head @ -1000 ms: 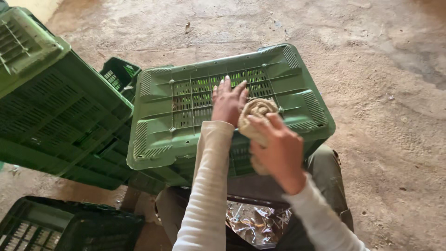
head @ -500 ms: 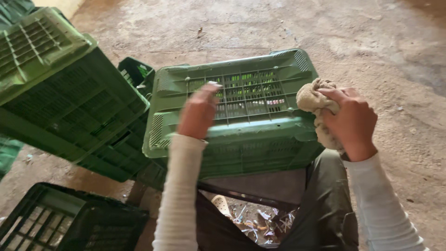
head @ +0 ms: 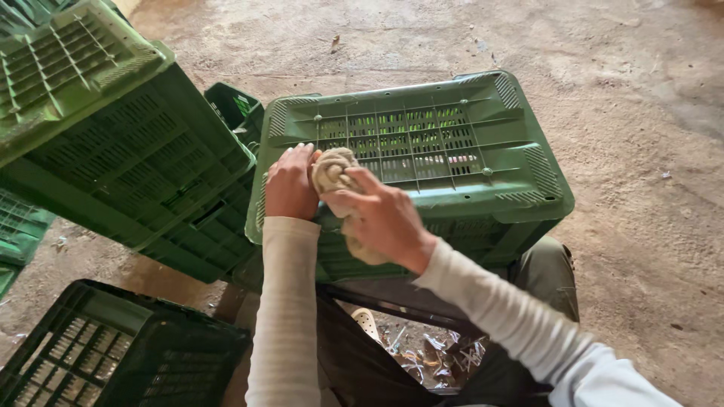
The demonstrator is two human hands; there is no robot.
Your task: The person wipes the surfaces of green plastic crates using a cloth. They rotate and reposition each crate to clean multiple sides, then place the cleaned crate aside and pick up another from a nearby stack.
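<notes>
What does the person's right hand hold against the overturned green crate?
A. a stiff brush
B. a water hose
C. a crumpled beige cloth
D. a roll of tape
C: the right hand grips a crumpled beige cloth and presses it on the near corner of the overturned green crate, beside the left hand, which rests flat on the crate.

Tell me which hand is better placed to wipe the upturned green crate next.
The right hand, probably. It grips the beige rag, pressed on the green crate at its near left corner. The left hand holds nothing and lies flat on that corner beside the rag, seemingly steadying the crate.
</notes>
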